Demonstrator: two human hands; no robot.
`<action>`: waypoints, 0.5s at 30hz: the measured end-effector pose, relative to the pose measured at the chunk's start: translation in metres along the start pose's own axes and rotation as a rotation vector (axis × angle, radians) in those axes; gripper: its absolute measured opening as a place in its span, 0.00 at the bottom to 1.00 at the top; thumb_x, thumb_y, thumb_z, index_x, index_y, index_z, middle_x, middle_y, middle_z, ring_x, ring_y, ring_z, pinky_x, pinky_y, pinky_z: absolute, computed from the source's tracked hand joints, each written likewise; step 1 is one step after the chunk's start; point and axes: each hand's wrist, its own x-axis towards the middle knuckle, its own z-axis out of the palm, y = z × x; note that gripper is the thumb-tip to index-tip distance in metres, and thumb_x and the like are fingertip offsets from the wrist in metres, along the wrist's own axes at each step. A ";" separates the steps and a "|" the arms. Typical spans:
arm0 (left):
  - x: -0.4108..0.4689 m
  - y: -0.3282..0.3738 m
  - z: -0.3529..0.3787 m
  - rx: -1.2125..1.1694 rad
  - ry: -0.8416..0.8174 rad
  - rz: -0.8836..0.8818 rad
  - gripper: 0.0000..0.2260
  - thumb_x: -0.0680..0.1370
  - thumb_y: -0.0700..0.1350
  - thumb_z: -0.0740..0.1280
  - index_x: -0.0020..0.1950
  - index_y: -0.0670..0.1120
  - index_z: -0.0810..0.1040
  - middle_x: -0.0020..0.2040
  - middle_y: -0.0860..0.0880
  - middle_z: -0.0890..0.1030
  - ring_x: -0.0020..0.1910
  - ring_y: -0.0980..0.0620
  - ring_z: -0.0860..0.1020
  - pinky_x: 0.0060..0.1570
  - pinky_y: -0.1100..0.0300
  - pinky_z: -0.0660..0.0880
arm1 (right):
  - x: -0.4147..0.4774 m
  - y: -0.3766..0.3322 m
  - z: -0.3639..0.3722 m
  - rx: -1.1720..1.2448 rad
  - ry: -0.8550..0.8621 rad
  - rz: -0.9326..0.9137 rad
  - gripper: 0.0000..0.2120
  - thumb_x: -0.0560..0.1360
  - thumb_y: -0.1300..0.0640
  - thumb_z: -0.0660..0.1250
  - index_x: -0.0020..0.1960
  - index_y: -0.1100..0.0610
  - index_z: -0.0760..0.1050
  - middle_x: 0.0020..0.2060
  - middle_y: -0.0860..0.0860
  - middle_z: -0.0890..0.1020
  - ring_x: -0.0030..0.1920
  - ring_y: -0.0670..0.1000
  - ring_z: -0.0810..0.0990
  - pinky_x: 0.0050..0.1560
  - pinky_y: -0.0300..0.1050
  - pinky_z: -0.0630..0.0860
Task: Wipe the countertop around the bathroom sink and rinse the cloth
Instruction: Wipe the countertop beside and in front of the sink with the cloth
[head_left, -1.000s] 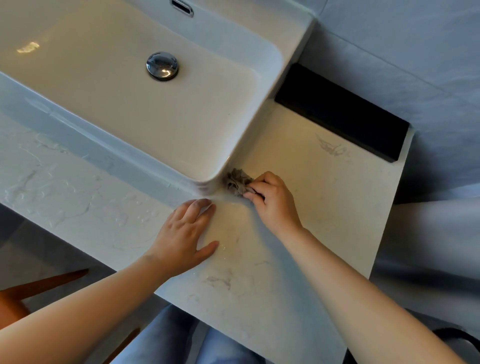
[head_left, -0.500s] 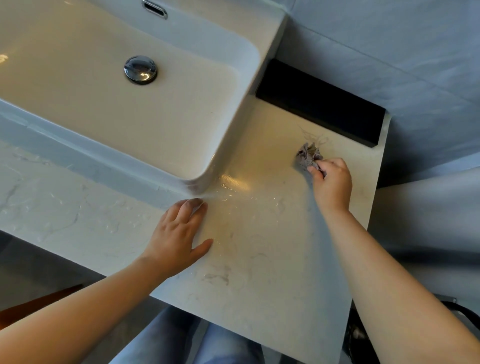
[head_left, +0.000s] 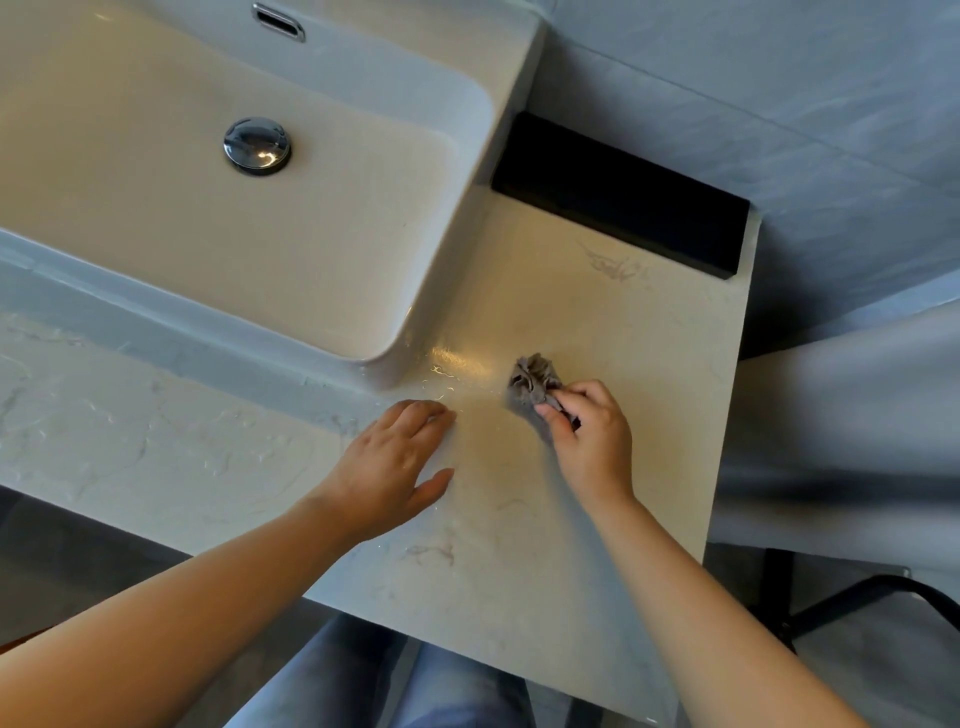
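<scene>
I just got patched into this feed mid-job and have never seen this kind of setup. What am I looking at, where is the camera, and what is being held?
There is no machine here: a person works with two bare hands, and the single wide-angle camera sits on their head, looking forward and down. That is why both forearms enter from the bottom of the picture.

The left hand lies flat and open on the pale marble-look countertop, near the front corner of the white sink. The right hand pinches a small bunched grey cloth against the countertop to the right of the sink. Wet streaks glint between the cloth and the sink corner.

In the basin you see the chrome drain plug. A black rectangular block sits at the back of the countertop, against the wall.
</scene>
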 end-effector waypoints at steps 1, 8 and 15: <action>0.004 0.002 0.001 0.009 -0.006 0.017 0.28 0.76 0.60 0.56 0.68 0.42 0.72 0.63 0.45 0.75 0.62 0.46 0.73 0.60 0.54 0.72 | 0.000 0.000 -0.006 0.022 -0.020 0.010 0.04 0.71 0.59 0.72 0.43 0.59 0.82 0.40 0.49 0.77 0.38 0.49 0.76 0.37 0.39 0.71; 0.014 0.011 0.008 0.105 -0.009 0.068 0.30 0.73 0.62 0.57 0.66 0.43 0.74 0.61 0.45 0.76 0.60 0.45 0.74 0.59 0.54 0.73 | 0.042 0.014 -0.064 -0.056 0.177 0.051 0.07 0.73 0.58 0.71 0.45 0.63 0.81 0.43 0.53 0.76 0.40 0.50 0.75 0.41 0.35 0.69; 0.013 0.011 0.011 0.144 -0.020 0.076 0.31 0.73 0.63 0.57 0.68 0.43 0.73 0.62 0.45 0.75 0.60 0.45 0.70 0.60 0.52 0.72 | 0.065 0.064 -0.063 -0.166 0.185 0.177 0.11 0.74 0.58 0.69 0.54 0.63 0.81 0.49 0.57 0.77 0.47 0.56 0.77 0.44 0.41 0.70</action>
